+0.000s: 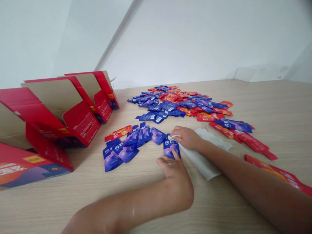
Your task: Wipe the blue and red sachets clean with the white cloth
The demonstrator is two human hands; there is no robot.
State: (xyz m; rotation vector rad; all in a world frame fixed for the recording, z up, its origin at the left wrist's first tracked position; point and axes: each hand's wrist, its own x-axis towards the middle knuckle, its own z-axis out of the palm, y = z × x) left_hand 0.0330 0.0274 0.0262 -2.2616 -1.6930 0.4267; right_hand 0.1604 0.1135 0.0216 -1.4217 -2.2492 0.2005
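A blue sachet [168,150] with a purple picture lies flat on the table before me. My left hand [172,165] holds it at its lower end, one finger lying on its face. In my right hand [186,138] a white cloth [203,159] is bunched, and its front end presses on the sachet's top. The rest of the cloth trails under my right forearm. Left of my hands, several blue sachets [125,151] overlap, with an orange-red sachet [119,132] beside them.
A heap of blue and red sachets [170,99] spreads across the back of the table [136,208]. More red sachets [253,141] lie on the right, one [278,174] near the edge of view. Open red cardboard boxes [80,122] stand in a row at left. A white wall [195,39] rises behind.
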